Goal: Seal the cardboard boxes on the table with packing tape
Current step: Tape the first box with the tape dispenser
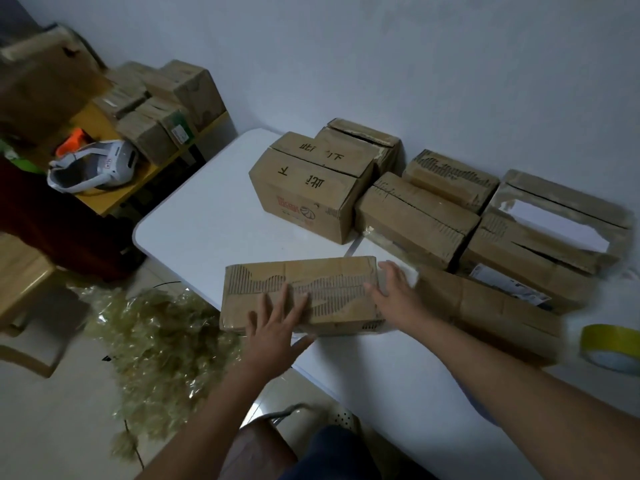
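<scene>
1. Left hand (277,318) is lying flat, fingers spread, on the box (301,292); right hand (393,289) is pressing its far end, fingers straight.
2. Box is sitting between both palms at the table (194,230) edge, looking light and stiff with worn skin, so I'd be gripping the ends.
3. Tape roll (611,346) is waiting well right of the right hand.

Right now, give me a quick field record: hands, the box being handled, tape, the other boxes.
left hand: flat on the near box, fingers straight
right hand: open, at the box's right end
near box: flaps closed, at the table's front edge
tape roll: yellow, far right, not held
other boxes: along the wall, several seams split
</scene>
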### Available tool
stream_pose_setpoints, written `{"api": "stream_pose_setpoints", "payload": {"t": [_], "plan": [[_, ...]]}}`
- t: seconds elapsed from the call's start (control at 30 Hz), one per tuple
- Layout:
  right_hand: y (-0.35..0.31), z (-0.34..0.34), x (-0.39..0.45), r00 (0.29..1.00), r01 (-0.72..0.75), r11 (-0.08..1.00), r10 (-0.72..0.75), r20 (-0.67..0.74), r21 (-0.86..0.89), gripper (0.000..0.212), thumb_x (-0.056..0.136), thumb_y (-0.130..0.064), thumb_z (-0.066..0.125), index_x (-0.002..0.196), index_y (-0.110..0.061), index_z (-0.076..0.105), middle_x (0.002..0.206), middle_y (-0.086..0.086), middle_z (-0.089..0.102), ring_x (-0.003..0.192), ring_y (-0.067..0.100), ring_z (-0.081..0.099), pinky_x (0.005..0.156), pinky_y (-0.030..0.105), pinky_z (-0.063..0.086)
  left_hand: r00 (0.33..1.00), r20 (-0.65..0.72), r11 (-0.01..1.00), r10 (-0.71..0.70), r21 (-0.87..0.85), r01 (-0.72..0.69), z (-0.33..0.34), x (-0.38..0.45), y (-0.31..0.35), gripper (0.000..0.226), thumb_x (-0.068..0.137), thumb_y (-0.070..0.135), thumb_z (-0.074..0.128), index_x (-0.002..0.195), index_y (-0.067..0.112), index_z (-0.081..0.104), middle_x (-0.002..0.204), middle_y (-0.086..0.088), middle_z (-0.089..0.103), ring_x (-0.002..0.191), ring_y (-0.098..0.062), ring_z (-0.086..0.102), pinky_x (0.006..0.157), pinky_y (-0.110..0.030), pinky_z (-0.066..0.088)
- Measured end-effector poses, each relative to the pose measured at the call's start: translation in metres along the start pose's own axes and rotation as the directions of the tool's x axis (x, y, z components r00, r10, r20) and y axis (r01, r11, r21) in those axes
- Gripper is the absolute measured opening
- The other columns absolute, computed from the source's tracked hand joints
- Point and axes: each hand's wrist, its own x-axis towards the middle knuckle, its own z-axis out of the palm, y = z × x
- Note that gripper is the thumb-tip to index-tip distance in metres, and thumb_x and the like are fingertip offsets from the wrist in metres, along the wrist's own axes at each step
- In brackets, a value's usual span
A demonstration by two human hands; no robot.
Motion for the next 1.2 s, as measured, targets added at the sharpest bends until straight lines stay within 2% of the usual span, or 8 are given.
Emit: {"api": "stream_pose_setpoints", "payload": {"t": [0.13, 0.23, 0.33, 0.43, 0.57, 0.83, 1.03, 1.2], "plan": [[-0.011, -0.008, 0.036, 0.993, 0.015, 0.996, -0.004, 0.115, -0.091, 0.067, 0.101, -0.042, 0.042, 0.155, -0.018, 0.011, 0.163, 0.000, 0.006, 0.147, 0.025, 0.017, 0.116, 0.043, 0.027, 1.000, -0.006, 0.998, -0.029, -0.062, 0.028, 0.004, 0.002, -0.002, 0.072, 0.092, 0.072, 0.030, 0.141, 0.060, -0.021, 0.161, 0.013, -0.026, 0.146, -0.035, -0.027, 0.115, -0.062, -0.010], [-0.011, -0.010, 0.054, 0.978, 0.051, 0.967, 0.003, 0.210, -0.249, 0.068, 0.101, -0.042, 0.042, 0.155, -0.015, 0.010, 0.162, 0.007, 0.015, 0.146, 0.029, 0.021, 0.115, 0.043, 0.026, 1.000, -0.013, 0.997, -0.010, -0.075, 0.009, 0.000, 0.007, -0.005, 0.066, 0.091, 0.074, 0.022, 0.142, 0.061, -0.018, 0.161, 0.015, -0.025, 0.146, -0.033, -0.028, 0.115, -0.060, -0.012], [-0.003, -0.010, 0.050, 0.990, 0.054, 0.942, -0.008, 0.137, -0.330, 0.059, 0.101, -0.040, 0.043, 0.150, -0.010, 0.026, 0.151, 0.013, 0.031, 0.137, 0.030, 0.035, 0.109, 0.042, 0.034, 0.999, -0.033, 0.997, 0.005, -0.071, -0.008, -0.002, 0.011, -0.012, 0.062, 0.085, 0.078, 0.010, 0.140, 0.066, -0.015, 0.156, 0.022, -0.028, 0.147, -0.030, -0.028, 0.117, -0.059, -0.012], [0.015, -0.007, 0.028, 0.997, 0.073, 0.944, -0.058, 0.057, -0.321, 0.037, 0.101, -0.033, 0.044, 0.126, -0.007, 0.052, 0.124, 0.013, 0.049, 0.117, 0.029, 0.050, 0.097, 0.036, 0.042, 0.997, -0.075, 0.999, -0.027, -0.028, 0.025, -0.005, 0.018, -0.020, 0.057, 0.088, 0.076, 0.007, 0.142, 0.068, -0.009, 0.155, 0.021, -0.032, 0.147, -0.029, -0.028, 0.116, -0.061, -0.010], [0.030, 0.011, -0.016, 0.988, 0.132, 0.962, -0.108, 0.112, -0.237, 0.028, 0.102, -0.034, 0.043, 0.107, -0.013, 0.061, 0.101, 0.001, 0.053, 0.095, 0.018, 0.054, 0.079, 0.027, 0.041, 0.996, -0.042, 0.989, -0.078, -0.130, 0.072, -0.001, 0.020, -0.010, 0.068, 0.082, 0.079, 0.000, 0.143, 0.058, -0.022, 0.154, 0.015, -0.038, 0.146, -0.029, -0.031, 0.116, -0.061, -0.011], [0.041, 0.016, -0.057, 0.980, 0.117, 0.989, -0.099, 0.171, -0.094, 0.031, 0.101, -0.037, 0.044, 0.114, -0.015, 0.063, 0.109, 0.002, 0.061, 0.099, 0.016, 0.058, 0.086, 0.031, 0.046, 0.998, -0.062, 0.985, 0.032, -0.166, -0.042, 0.013, 0.030, 0.018, 0.101, 0.071, 0.093, 0.000, 0.146, 0.033, -0.030, 0.152, 0.012, -0.037, 0.148, -0.037, -0.021, 0.121, -0.050, -0.006], [0.086, -0.006, -0.081, 0.999, 0.042, 0.990, -0.045, -0.020, -0.131, 0.025, 0.102, -0.029, 0.046, 0.116, -0.017, 0.062, 0.111, -0.001, 0.064, 0.100, 0.014, 0.060, 0.087, 0.031, 0.049, 0.997, -0.080, 0.997, 0.008, -0.074, -0.014, 0.011, 0.032, 0.030, 0.087, 0.083, 0.081, 0.009, 0.149, 0.037, -0.028, 0.157, 0.012, -0.034, 0.148, -0.036, -0.022, 0.119, -0.056, -0.009], [0.132, -0.030, -0.111, 0.956, -0.107, 0.931, 0.000, -0.294, -0.349, 0.028, 0.090, -0.046, 0.062, 0.099, -0.020, 0.056, 0.094, -0.004, 0.055, 0.086, 0.012, 0.056, 0.070, 0.021, 0.042, 0.964, -0.156, 0.976, 0.216, 0.027, -0.214, 0.016, 0.003, 0.047, 0.075, 0.089, 0.077, 0.000, 0.153, 0.041, -0.014, 0.162, 0.011, -0.022, 0.149, -0.023, -0.023, 0.120, -0.054, -0.007]]}}
